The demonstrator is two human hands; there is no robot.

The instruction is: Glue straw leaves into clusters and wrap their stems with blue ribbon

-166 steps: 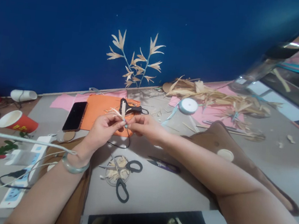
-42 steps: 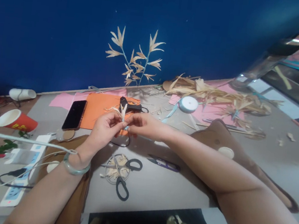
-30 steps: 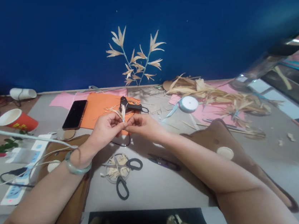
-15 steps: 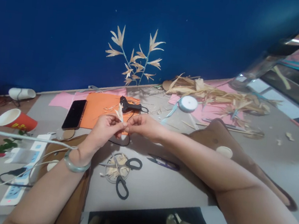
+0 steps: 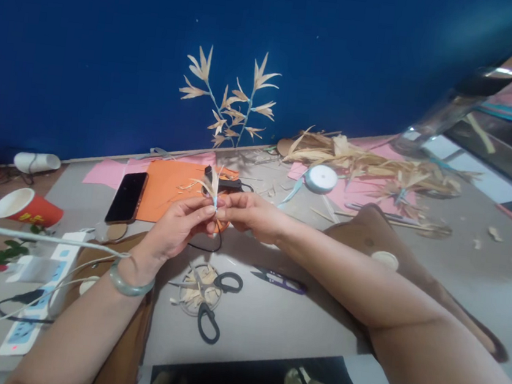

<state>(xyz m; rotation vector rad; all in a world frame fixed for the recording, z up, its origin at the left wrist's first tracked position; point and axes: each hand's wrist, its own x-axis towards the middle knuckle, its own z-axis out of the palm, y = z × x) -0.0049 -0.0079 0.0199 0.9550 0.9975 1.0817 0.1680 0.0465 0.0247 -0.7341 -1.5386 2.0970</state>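
Note:
Between my two hands stands a small corn husk flower (image 5: pixel 214 182), pale with pointed petals and a light blue wrapped base. My left hand (image 5: pixel 187 218) pinches its base between thumb and forefinger. My right hand (image 5: pixel 248 213) has its fingertips closed at the same base, touching the left fingertips; what exactly they grip is partly hidden. Behind the hands lies a black glue gun (image 5: pixel 229 184) on an orange sheet (image 5: pixel 163 175). Below them, scissors (image 5: pixel 208 322) rest across a round dish of husk scraps (image 5: pixel 200 299), beside purple thread snips (image 5: pixel 280 280).
A branch of husk flowers (image 5: pixel 248 108) stands by the blue wall. Dried husks (image 5: pixel 361 158) and a ribbon roll (image 5: pixel 322 179) lie at the back right. On the left are a phone (image 5: pixel 126 197), a paper cup (image 5: pixel 27 207), a power strip (image 5: pixel 45 297) and trailing cables.
The flower has turned between my fingers, and its petals and blue base show more now. My right hand has shifted slightly at the base. The objects on the table stay put.

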